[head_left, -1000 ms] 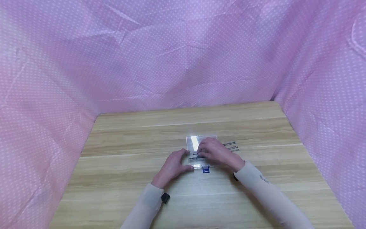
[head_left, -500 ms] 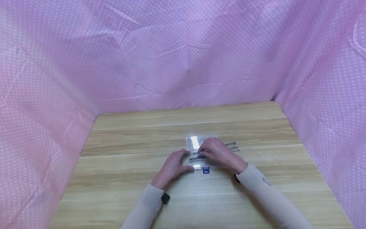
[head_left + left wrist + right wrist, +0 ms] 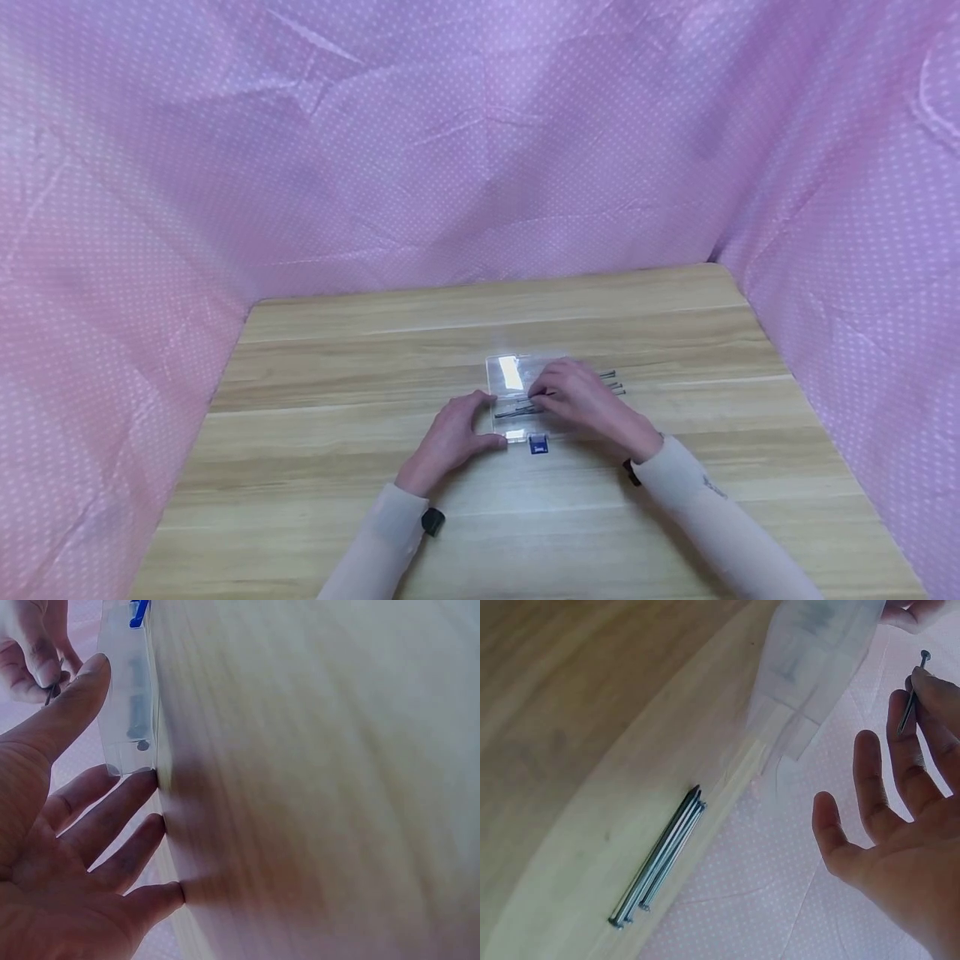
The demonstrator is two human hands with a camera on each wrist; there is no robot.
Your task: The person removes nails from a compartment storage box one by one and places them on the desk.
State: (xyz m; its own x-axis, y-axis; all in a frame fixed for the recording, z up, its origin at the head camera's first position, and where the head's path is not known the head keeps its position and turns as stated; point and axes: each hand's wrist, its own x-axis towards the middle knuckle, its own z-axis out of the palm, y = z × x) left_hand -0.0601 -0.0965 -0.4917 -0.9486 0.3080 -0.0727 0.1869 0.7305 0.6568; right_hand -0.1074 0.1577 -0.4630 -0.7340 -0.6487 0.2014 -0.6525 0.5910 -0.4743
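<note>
A clear plastic box (image 3: 517,435) lies on the table with its clear lid (image 3: 512,372) folded back and a blue latch (image 3: 538,445) at the front. Some thin metal nails (image 3: 516,411) rest inside. My left hand (image 3: 452,432) holds the box's left end between thumb and fingertips. Over the box's right part, my right hand (image 3: 579,398) pinches a single nail (image 3: 913,697) between thumb and fingers, its head sticking out in the right wrist view. Right of the box, several loose nails (image 3: 656,862) lie side by side on the table, partly hidden by the hand in the head view.
The wooden table (image 3: 337,375) carries the box and nails. Pink dotted cloth (image 3: 480,167) hangs behind it and along both sides. Black wrist cameras (image 3: 432,522) sit under both sleeves.
My right hand has drawn slightly to the right, uncovering more of the nails in the box. The left hand keeps its hold on the box end.
</note>
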